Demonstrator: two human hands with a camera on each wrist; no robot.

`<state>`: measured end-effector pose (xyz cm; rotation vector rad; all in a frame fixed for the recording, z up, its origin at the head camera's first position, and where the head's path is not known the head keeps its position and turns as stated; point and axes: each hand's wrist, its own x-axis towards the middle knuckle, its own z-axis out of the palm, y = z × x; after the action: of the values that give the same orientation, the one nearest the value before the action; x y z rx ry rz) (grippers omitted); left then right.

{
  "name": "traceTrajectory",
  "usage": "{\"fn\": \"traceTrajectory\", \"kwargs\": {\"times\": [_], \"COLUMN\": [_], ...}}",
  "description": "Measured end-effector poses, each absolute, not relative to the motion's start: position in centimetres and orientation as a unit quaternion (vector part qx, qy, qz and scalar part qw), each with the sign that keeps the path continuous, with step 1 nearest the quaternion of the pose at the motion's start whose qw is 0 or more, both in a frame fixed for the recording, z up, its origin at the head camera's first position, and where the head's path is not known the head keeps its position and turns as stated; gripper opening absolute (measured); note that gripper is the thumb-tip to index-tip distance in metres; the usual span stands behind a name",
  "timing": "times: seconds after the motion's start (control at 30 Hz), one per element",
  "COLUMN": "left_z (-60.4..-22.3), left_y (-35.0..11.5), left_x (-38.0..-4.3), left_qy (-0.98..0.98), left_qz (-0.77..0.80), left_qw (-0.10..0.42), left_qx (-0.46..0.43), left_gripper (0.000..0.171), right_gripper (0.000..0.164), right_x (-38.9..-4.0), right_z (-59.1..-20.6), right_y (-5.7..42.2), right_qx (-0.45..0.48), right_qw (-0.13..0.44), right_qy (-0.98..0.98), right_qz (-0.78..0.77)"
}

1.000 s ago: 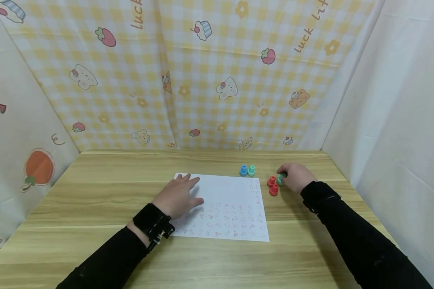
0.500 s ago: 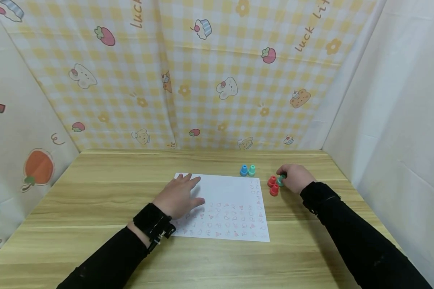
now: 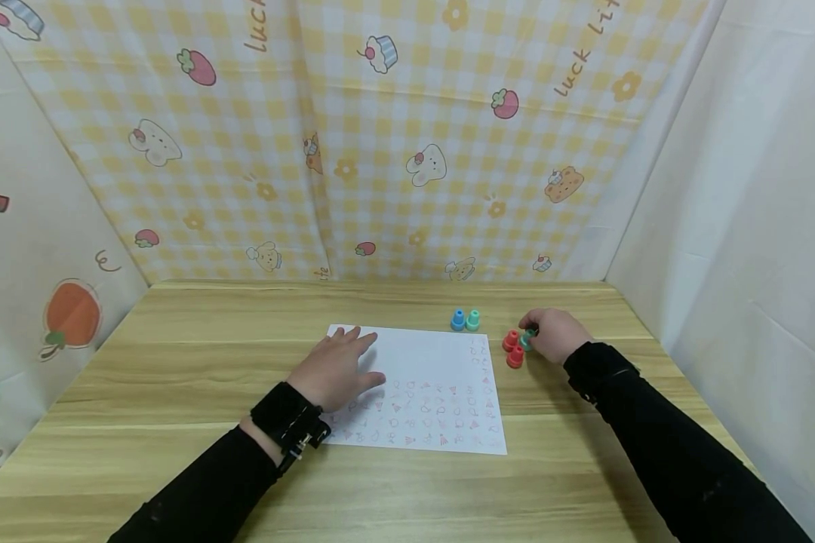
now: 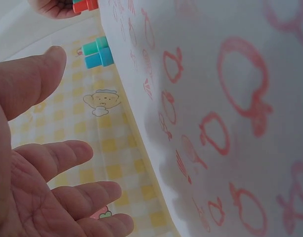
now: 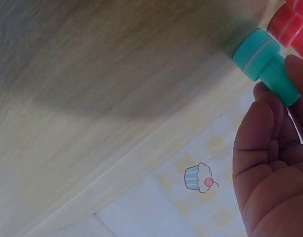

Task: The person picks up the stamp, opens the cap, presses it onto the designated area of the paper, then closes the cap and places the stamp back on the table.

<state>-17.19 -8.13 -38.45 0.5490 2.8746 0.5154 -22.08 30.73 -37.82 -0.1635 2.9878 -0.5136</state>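
My left hand [image 3: 329,369], fingers spread, hovers over the left part of a white sheet of paper [image 3: 414,354]. Rows of small red printed shapes, some like fruit outlines, cover its lower part and right side. Beyond the paper's right edge, my right hand [image 3: 557,332] pinches a teal stamp [image 5: 262,59] by its narrow handle. That stamp's wide round base is near the tabletop in the right wrist view. Two red stamps, one farther back [image 3: 511,341] and one nearer [image 3: 515,357], stand just left of it.
A blue stamp [image 3: 458,320] and a light green stamp [image 3: 472,320] stand side by side behind the paper's back right edge. The wooden table [image 3: 176,362] ends at a yellow checked cloth [image 3: 353,211], with pale cloth walls on both sides.
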Motion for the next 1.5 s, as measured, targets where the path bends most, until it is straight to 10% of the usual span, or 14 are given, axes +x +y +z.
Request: {"fn": "traceTrajectory", "kwargs": {"times": [1.5], "left_z": [-38.1], "left_y": [-8.2], "left_x": [-16.9], "left_qy": [0.963], "left_qz": [0.175], "left_qw": [0.079], "left_qx": [0.191], "left_gripper": [0.074], "right_gripper": [0.033], "right_x": [-26.4], "right_z": [-36.0], "right_y": [22.2], "right_qx": [-0.141], "right_qw": [0.072], "right_qy": [0.985], "right_qz": [-0.070]}}
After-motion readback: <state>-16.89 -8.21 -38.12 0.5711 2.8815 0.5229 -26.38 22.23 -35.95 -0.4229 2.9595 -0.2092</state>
